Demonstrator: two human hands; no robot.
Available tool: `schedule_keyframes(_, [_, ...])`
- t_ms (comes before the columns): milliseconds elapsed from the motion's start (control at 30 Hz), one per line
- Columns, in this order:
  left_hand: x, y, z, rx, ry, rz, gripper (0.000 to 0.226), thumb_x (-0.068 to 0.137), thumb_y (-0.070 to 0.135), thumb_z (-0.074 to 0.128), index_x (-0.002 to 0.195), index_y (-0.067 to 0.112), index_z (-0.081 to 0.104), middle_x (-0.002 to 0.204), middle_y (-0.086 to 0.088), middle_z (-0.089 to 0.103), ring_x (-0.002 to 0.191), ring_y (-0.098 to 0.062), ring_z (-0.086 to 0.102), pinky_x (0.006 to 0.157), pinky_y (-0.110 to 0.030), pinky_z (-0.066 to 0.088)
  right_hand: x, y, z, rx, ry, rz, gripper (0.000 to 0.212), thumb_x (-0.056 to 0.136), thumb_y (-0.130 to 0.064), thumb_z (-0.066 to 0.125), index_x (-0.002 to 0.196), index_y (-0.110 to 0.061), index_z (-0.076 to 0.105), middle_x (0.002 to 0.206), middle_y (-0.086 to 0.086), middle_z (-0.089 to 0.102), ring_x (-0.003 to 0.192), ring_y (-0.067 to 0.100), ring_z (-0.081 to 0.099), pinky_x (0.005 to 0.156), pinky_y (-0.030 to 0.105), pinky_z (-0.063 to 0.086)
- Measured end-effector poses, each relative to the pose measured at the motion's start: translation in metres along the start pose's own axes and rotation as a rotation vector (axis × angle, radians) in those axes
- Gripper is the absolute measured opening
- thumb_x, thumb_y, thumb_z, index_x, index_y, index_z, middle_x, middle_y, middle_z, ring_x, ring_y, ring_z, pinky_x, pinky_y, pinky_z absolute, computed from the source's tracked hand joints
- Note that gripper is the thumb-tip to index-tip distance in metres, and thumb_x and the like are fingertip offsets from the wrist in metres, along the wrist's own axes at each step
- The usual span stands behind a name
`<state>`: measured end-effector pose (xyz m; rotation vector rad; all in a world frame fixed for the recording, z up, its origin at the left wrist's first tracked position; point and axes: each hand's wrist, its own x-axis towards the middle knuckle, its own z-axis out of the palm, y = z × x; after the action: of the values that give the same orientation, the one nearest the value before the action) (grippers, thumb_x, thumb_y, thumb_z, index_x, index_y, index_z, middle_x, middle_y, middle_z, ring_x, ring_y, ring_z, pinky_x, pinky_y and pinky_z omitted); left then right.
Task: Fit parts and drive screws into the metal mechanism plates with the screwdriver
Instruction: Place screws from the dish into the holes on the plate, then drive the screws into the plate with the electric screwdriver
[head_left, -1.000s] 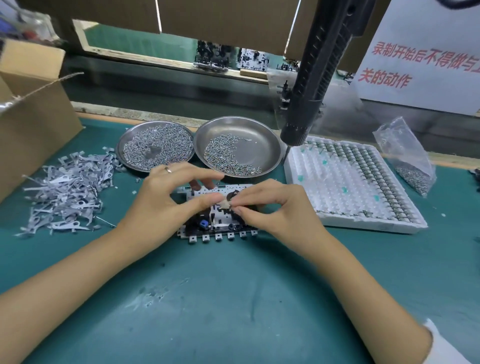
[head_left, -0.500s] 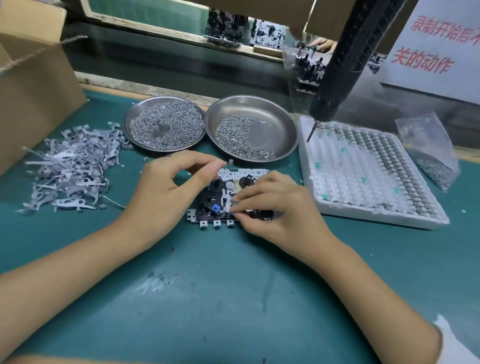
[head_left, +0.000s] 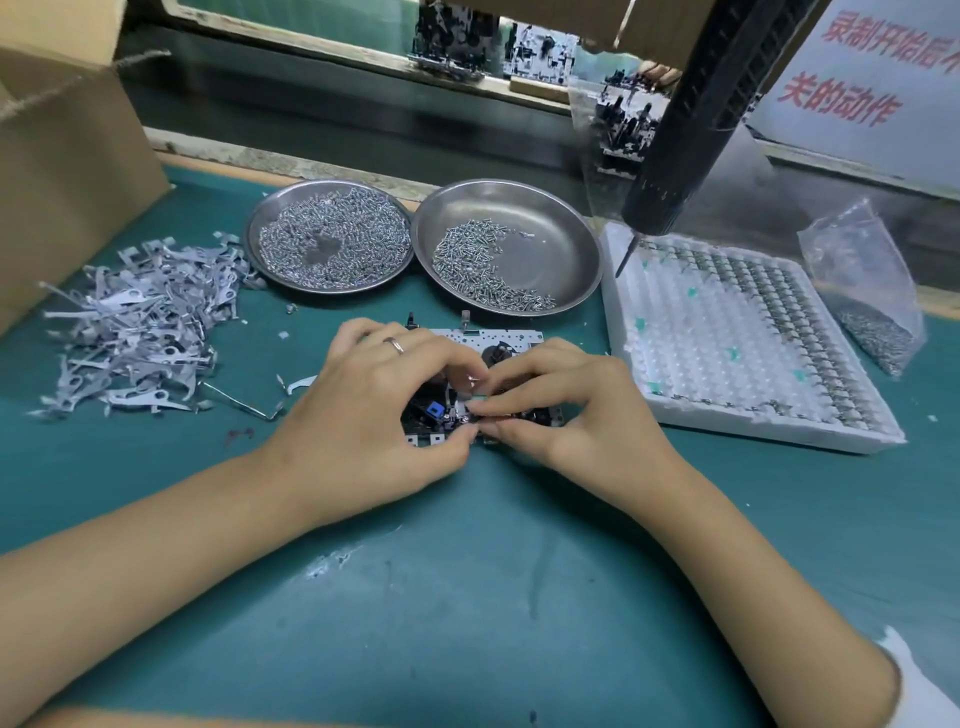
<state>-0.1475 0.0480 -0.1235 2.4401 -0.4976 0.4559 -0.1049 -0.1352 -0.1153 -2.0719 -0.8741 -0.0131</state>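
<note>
Both hands pinched at the mechanism plate (head_left: 511, 338); right hand (head_left: 576, 415) sat nearer the screwdriver (head_left: 691, 114) hanging beyond-right; left hand (head_left: 374, 410) farther.

A teal bench mat (head_left: 467, 597), scuffed and marked with pale smears, covered the worktop. A brown cardboard box (head_left: 67, 171) stood at its left edge. Behind the bench ran a dark channel, then a wooden-edged ledge (head_left: 332, 49) fronting a green surface. At upper right hung a white sign (head_left: 872, 88) with red Chinese characters. The light was even, with soft shadows.
</note>
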Motion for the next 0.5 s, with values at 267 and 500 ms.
schedule_keyframes(267, [0.001, -0.003, 0.004, -0.101, 0.004, -0.045, 0.028, 0.071, 0.046, 0.059, 0.095, 0.032, 0.066, 0.088, 0.02, 0.065, 0.09, -0.003, 0.052, 0.095, -0.029, 0.031, -0.001, -0.003, -0.001, 0.072, 0.013, 0.039, 0.018, 0.074, 0.002, 0.075, 0.088, -0.01, 0.077, 0.086, 0.002, 0.062, 0.081, 0.011, 0.056, 0.074, 0.024, 0.046])
schedule_keyframes(500, [0.001, -0.006, 0.003, -0.117, 0.011, -0.045, 0.023, 0.07, 0.034, 0.07, 0.091, 0.025, 0.072, 0.082, 0.022, 0.063, 0.084, -0.002, 0.05, 0.096, -0.032, 0.032, 0.018, -0.016, -0.03, 0.095, 0.914, -0.031, 0.041, 0.085, -0.008, 0.061, 0.125, -0.014, 0.052, 0.101, 0.007, 0.055, 0.092, 0.017, 0.054, 0.085, 0.038, 0.047])
